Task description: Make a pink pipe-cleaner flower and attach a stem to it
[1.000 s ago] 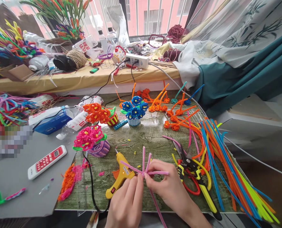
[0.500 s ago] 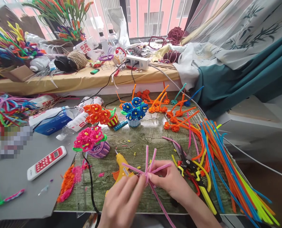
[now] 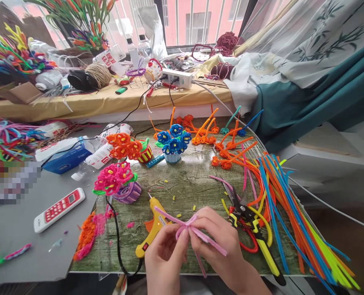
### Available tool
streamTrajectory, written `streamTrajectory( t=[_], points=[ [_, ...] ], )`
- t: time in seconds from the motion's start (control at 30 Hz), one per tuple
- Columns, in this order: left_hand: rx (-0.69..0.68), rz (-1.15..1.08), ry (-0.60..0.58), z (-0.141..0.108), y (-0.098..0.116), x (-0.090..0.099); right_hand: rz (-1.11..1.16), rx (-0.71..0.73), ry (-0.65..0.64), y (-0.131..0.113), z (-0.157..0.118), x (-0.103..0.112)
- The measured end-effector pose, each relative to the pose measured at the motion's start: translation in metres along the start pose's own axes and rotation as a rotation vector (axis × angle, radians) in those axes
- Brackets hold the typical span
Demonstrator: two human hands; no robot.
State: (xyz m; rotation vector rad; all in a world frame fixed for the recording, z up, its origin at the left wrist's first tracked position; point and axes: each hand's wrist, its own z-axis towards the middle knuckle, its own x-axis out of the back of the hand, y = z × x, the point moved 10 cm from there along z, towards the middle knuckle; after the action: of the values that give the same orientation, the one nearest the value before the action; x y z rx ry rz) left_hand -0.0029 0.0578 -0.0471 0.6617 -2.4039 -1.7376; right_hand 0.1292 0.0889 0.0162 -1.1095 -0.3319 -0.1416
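while both hands pinch it at the near table edge, the pink pipe-cleaner bundle [image 3: 190,229] sits between left hand [image 3: 166,256] and right hand [image 3: 217,239], fingers closed on its crossing. judged best: hold the centre tight, bend one strand at a time. small woven cups hold pink flowers [image 3: 116,177] and blue flowers [image 3: 174,139].

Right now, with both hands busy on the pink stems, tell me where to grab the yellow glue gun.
Probably the yellow glue gun's grip end, nearest the front edge, approached from the left: its nozzle points away toward the pink flower pot, and the left hand crowds its right side. The black cord trails there, so lift gently.
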Motion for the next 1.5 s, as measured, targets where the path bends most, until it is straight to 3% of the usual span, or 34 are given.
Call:
streamTrajectory(
  t=[0.1,0.27,0.33,0.4,0.43,0.63,0.8,0.9,1.0,1.07,1.2,1.3,1.33,1.4,1.5],
  points=[
    [-0.292,0.168,0.028,-0.004,0.019,0.004,-0.028,-0.039,-0.027,0.005,-0.003,-0.004],
    [-0.970,0.629,-0.049,-0.033,0.057,-0.004,0.001,-0.176,-0.068,0.014,-0.002,-0.005],
    [-1.231,0.870,-0.138,-0.048,0.060,-0.014,0.016,-0.250,-0.084,0.019,-0.001,-0.004],
    [-1.467,1.134,-0.335,-0.063,0.049,-0.029,0.045,-0.333,-0.106,0.026,-0.002,-0.004],
    [-1.535,1.222,-0.407,-0.066,0.045,-0.033,0.069,-0.374,-0.116,0.031,-0.002,-0.005],
    [-1.749,1.312,-0.493,-0.083,0.064,-0.051,0.449,-0.653,-0.200,0.063,-0.012,-0.023],
    [-1.762,1.532,-0.606,-0.094,0.057,-0.070,0.778,-0.926,-0.312,0.078,-0.029,-0.051],
    [-1.646,1.523,-0.478,-0.088,0.058,-0.063,0.786,-0.929,-0.320,0.079,-0.030,-0.051],
    [-1.266,1.261,-0.268,-0.060,0.071,-0.034,0.671,-0.803,-0.297,0.074,-0.022,-0.039],
    [-0.956,1.019,-0.200,-0.036,0.068,-0.011,0.539,-0.679,-0.285,0.066,-0.014,-0.029],
    [-0.383,0.617,-0.238,-0.006,0.030,0.001,0.362,-0.531,-0.244,0.048,-0.004,-0.019],
    [-0.142,0.377,-0.241,-0.001,0.007,-0.002,0.279,-0.473,-0.252,0.039,-0.001,-0.019],
    [-0.142,0.350,-0.239,0.000,0.006,-0.002,0.262,-0.468,-0.257,0.039,-0.002,-0.019],
    [-0.300,0.403,-0.252,-0.002,0.018,-0.005,0.261,-0.489,-0.255,0.040,-0.004,-0.020],
    [-0.810,0.683,-0.267,-0.024,0.050,-0.012,0.300,-0.556,-0.253,0.046,-0.007,-0.023]
  ],
)
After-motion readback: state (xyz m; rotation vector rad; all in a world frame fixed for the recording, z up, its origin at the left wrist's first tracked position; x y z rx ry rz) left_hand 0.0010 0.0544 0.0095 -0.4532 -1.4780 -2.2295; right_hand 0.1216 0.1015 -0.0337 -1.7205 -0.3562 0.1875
